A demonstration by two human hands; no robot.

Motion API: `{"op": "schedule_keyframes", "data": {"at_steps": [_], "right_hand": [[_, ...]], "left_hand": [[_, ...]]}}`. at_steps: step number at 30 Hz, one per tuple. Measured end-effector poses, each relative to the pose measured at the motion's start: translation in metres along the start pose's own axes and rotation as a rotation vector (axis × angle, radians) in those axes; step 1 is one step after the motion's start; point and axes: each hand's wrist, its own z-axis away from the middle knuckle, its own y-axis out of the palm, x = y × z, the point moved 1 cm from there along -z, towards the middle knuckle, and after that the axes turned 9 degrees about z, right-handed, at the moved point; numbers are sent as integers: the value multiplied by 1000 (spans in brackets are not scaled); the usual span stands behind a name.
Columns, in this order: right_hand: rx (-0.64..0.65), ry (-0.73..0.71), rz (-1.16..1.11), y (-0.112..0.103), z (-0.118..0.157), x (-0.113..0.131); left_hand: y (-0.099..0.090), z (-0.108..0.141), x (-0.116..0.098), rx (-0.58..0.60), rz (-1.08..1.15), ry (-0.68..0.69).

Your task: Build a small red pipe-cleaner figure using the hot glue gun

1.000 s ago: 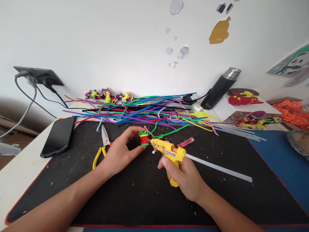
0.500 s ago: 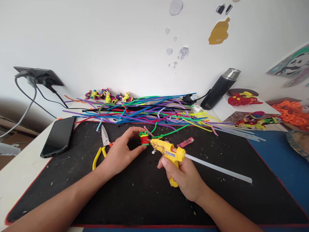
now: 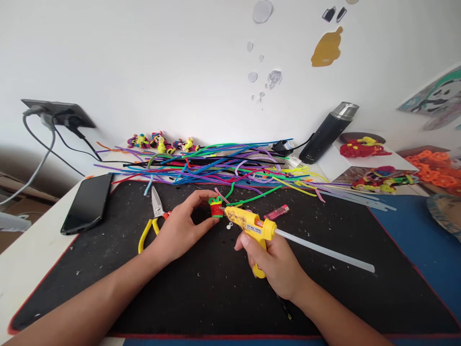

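Observation:
My left hand [image 3: 185, 221] pinches a small pipe-cleaner piece [image 3: 216, 208], red in the middle with yellow and green bands and green loops on top. In my right hand [image 3: 272, 259] is a yellow hot glue gun [image 3: 248, 223], gripped by its handle. Its nozzle points left at the red side of the piece, very close to it; whether they touch I cannot tell. A long whitish glue stick [image 3: 326, 251] sticks out of the gun's back. Beneath the nozzle lie small white discs [image 3: 229, 226] on the black mat [image 3: 201, 298].
Left of my left hand lie yellow-handled scissors [image 3: 157, 206] and a phone [image 3: 86, 204]. A pink lighter [image 3: 276, 212] rests behind the glue gun. Many coloured pipe cleaners [image 3: 216, 166] spread along the wall, near a black thermos [image 3: 329, 132] and several small figures [image 3: 160, 142].
The pipe-cleaner piece has shifted very slightly to the right. A small gap or bit of glue now shows between nozzle and piece; both grips are the same.

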Motion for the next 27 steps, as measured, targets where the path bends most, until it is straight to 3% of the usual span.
{"op": "schedule_keyframes", "data": {"at_steps": [27], "right_hand": [[0,-28,-9,0,1,2]], "left_hand": [[-2,2,4,6,32,-2]]}}
